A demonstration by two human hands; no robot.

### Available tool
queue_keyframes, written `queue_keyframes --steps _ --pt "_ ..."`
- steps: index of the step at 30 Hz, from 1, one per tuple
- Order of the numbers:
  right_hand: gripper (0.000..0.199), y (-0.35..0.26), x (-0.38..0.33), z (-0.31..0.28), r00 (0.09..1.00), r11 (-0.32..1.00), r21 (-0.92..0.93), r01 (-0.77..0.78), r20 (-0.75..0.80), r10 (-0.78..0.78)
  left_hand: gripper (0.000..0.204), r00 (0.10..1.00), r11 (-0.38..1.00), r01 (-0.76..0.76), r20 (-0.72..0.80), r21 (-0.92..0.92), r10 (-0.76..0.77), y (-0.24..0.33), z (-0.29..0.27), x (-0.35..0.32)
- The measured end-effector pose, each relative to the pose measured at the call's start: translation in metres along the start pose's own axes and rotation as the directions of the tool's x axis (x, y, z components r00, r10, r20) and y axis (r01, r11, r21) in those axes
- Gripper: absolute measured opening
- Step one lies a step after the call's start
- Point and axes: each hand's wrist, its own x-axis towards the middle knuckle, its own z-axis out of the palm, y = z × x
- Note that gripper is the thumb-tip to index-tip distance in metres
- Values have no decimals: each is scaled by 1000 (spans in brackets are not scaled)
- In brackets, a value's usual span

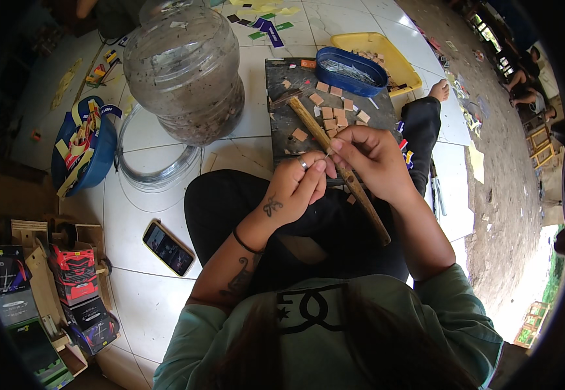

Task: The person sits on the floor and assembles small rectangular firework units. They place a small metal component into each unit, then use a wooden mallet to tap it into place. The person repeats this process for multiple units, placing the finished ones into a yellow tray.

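Note:
My left hand [300, 184], with a ring on one finger, and my right hand [375, 161] meet over my lap, both pinched closed. Between their fingertips is a thin, pale sliver, too small to name. A wooden stick [308, 119] slants beneath my fingers, its far end over a dark board [285, 75] and its near end over my leg. Small square wooden pieces [334, 114] lie scattered on the board beyond my hands. At the board's far edge stands a blue oval tray [339, 80] of thin metal pieces.
A yellow tray [412, 77] holds more wooden squares. Left stand a large clear plastic jug [181, 71], a wire coil [165, 174] and a blue basin [100, 166] of coloured strips. A phone [168, 247] lies on the tiles near toy trucks [74, 276]. People sit far right.

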Motion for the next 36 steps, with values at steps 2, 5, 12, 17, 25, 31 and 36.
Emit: queue_keyframes --steps 2,5,12,17,25,31,36 --pt "18 -1 -1 0 1000 999 36 -1 8 1 28 1000 1000 -4 8 -29 4 -1 0 -1" --pt "19 -2 -1 1 1000 995 96 -14 15 13 27 998 998 -58 -3 -33 58 -2 1 -2" --pt "21 -2 -3 -1 996 977 200 -77 65 65 26 994 992 -112 -2 -57 112 -6 1 -5" --pt "17 20 4 1 999 982 185 23 42 -32 28 998 998 -8 -69 -70 3 -17 1 3" --pt "9 61 21 -8 993 909 416 -26 -92 70 27 993 979 -40 -105 199 62 -45 -4 3" --pt "9 74 22 -16 991 918 397 -23 -115 74 22 938 823 -173 -165 540 305 -52 -3 11" --pt "8 78 17 -6 990 982 175 76 -134 -52 12 915 648 -112 -177 753 364 -46 -11 1"
